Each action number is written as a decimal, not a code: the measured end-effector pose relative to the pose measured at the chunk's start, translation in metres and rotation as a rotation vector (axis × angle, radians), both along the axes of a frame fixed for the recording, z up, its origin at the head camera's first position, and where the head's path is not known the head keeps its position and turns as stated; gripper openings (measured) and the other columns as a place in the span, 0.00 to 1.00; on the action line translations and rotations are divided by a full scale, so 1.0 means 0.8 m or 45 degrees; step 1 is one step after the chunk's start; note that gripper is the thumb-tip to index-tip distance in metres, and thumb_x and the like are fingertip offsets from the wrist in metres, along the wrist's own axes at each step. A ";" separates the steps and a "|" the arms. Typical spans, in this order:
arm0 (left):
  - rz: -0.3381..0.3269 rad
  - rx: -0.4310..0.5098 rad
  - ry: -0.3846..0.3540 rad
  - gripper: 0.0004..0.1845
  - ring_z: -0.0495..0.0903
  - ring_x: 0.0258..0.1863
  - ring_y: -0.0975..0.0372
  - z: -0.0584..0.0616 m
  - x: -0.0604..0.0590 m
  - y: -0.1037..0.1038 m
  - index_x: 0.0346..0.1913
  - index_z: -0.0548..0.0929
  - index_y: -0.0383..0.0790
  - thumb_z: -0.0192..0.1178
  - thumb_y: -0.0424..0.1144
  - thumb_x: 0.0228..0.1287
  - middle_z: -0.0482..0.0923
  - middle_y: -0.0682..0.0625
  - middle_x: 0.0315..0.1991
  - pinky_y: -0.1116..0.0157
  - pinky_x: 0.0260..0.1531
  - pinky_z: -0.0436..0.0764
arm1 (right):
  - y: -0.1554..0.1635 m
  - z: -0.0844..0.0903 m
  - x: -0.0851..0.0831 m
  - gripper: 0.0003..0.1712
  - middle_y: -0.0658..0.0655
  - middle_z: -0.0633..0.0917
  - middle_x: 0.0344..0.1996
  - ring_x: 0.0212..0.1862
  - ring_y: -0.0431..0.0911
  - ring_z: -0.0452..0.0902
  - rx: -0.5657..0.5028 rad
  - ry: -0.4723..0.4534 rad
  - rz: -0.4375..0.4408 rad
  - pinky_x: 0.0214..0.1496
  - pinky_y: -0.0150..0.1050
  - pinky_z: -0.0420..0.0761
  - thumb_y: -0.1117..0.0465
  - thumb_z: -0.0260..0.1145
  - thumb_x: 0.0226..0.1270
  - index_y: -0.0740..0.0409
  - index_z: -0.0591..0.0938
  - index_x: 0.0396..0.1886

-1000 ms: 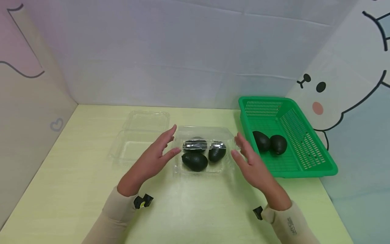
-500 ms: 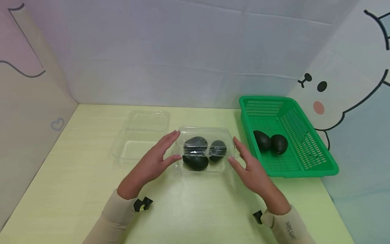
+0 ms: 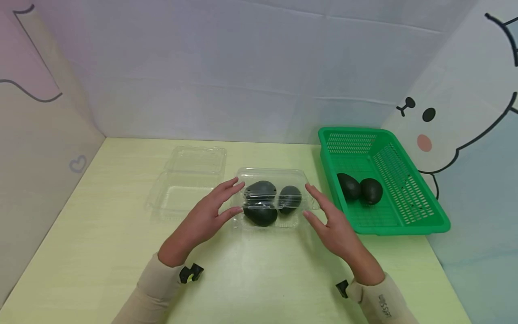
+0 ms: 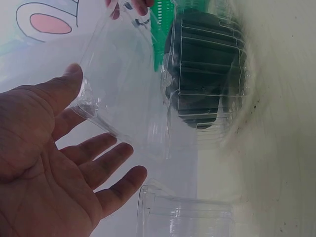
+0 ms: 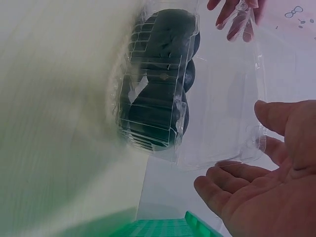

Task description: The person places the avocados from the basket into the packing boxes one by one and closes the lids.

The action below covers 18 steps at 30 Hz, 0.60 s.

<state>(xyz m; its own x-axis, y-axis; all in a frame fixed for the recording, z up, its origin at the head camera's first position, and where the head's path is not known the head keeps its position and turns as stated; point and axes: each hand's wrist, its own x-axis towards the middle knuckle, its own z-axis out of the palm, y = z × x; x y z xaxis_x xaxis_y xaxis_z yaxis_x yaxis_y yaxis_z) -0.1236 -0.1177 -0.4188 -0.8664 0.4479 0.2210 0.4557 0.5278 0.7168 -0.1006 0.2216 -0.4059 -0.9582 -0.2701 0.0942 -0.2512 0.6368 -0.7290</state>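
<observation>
Left hand [image 3: 204, 218] and right hand [image 3: 332, 225] are flanking the clear box [image 3: 272, 198] of avocados [image 3: 261, 208], fingers straight, thumbs touching its lid edges, gripping nothing. Looks like lid closing; next likely pressing both sides down evenly until snapping.

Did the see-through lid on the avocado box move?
Yes. The lid has swung down over the avocados toward the table; the green basket stayed put. Both hands touch its corners.
</observation>
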 end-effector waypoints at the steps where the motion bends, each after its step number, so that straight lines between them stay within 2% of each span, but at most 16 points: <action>1: 0.001 -0.001 0.000 0.35 0.61 0.76 0.47 0.000 0.000 0.000 0.79 0.67 0.45 0.65 0.43 0.73 0.58 0.44 0.80 0.43 0.68 0.68 | 0.000 0.000 0.000 0.40 0.57 0.60 0.80 0.80 0.57 0.53 0.002 0.008 0.000 0.73 0.65 0.62 0.59 0.64 0.78 0.45 0.59 0.84; 10: 0.006 -0.005 -0.012 0.33 0.62 0.76 0.48 0.001 0.002 0.000 0.78 0.68 0.46 0.64 0.44 0.74 0.59 0.46 0.80 0.43 0.67 0.70 | 0.000 -0.002 0.001 0.40 0.57 0.61 0.80 0.79 0.57 0.54 0.014 0.046 -0.001 0.72 0.65 0.63 0.61 0.65 0.77 0.46 0.61 0.83; 18: -0.001 -0.052 0.016 0.33 0.63 0.75 0.49 -0.007 0.008 0.001 0.78 0.69 0.48 0.64 0.47 0.74 0.57 0.47 0.80 0.44 0.63 0.74 | 0.000 -0.008 0.003 0.38 0.60 0.61 0.80 0.79 0.60 0.54 0.037 0.056 0.003 0.71 0.67 0.64 0.62 0.66 0.76 0.47 0.64 0.82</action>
